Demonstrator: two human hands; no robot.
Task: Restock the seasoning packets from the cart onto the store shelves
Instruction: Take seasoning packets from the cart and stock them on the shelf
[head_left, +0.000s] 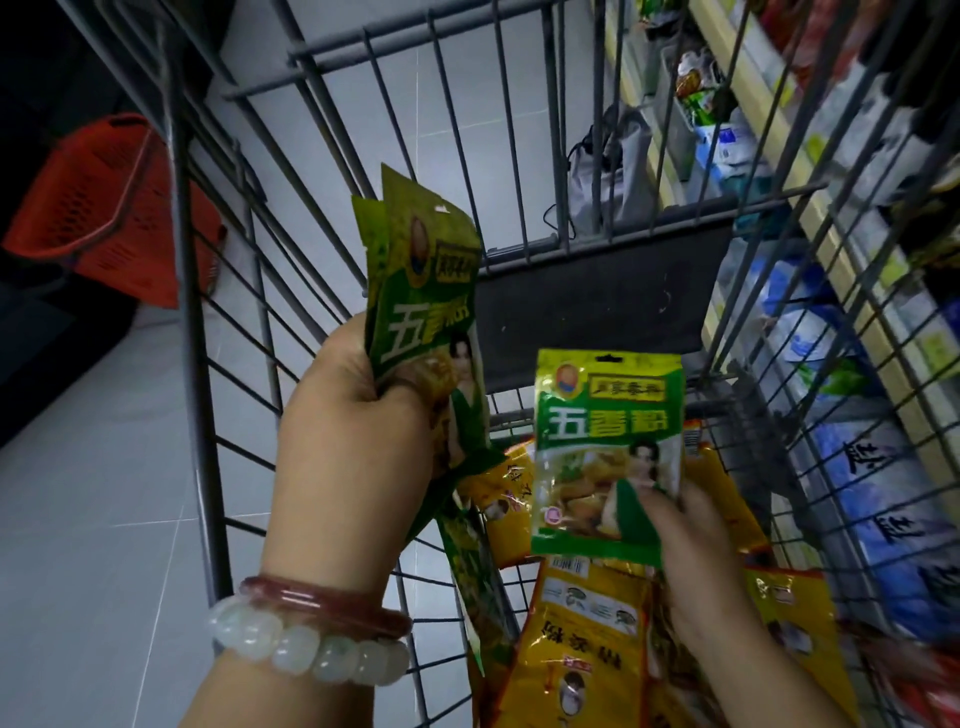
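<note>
Over the wire cart (524, 156), our two hands work among the seasoning packets. Our left hand (358, 426), at about nine o'clock from the middle of the view, is closed in a fist around a fanned bunch of green packets (421, 291) that stand upright above the knuckles. The front one shows large white characters reading 五香粉 under a yellow band whose smaller writing is too blurred to read, plus a round logo near its top and a printed figure in a green dress lower down. On that wrist we wear a red bangle (332, 603) and, just beside it toward the forearm, a bracelet of pale green beads (306, 644).

Our right hand (696, 551), at about four o'clock, pinches a single green packet (608, 457) by its lower right corner, thumb on the front, the other fingers hidden behind. It faces us squarely: the same 五香粉 in white, a round red and blue logo at its upper left, a yellow strip of small characters we cannot make out, and a food picture below.

Beneath both hands, at six o'clock, yellow packets (582, 639) lie loose in the cart bed, with a barcode and dark characters we cannot read with confidence. At two o'clock, beyond the cart's wires, the store shelves (852, 291) hold blue and white bags. An orange basket (104, 208) sits on the floor at ten o'clock.
</note>
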